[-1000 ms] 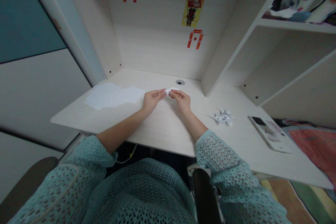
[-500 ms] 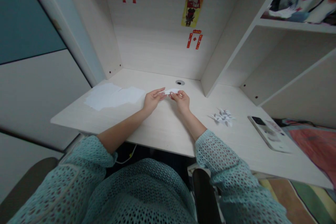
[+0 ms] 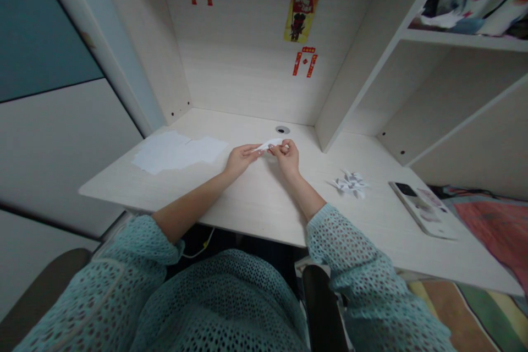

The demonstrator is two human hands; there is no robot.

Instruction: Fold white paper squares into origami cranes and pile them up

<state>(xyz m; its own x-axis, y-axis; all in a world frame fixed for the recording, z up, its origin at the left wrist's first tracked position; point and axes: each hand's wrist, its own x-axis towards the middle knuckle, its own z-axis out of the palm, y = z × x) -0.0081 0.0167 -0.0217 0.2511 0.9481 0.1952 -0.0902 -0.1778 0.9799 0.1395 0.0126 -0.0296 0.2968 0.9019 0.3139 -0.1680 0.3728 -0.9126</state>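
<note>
A small folded white paper (image 3: 268, 144) is held between both hands above the middle of the desk. My left hand (image 3: 241, 159) pinches its left end between thumb and fingers. At the right end, my right hand (image 3: 287, 157) grips the paper with thumb and bent fingers. The fingers partly cover the paper, so its exact folds cannot be made out. Flat white sheets (image 3: 173, 151) lie overlapping on the desk to the left. Several small folded white paper pieces (image 3: 350, 183) sit in a cluster to the right.
The pale desk (image 3: 259, 209) has a round cable hole (image 3: 282, 130) behind my hands. A phone (image 3: 423, 210) lies at the right, near a red cloth (image 3: 490, 225). An upright divider (image 3: 350, 82) stands behind, and a chair armrest (image 3: 324, 308) is below the desk edge.
The paper has tilted, its right end now higher. My right hand's fingers have shifted and curled slightly on it, and my left fingers lie flatter along it.
</note>
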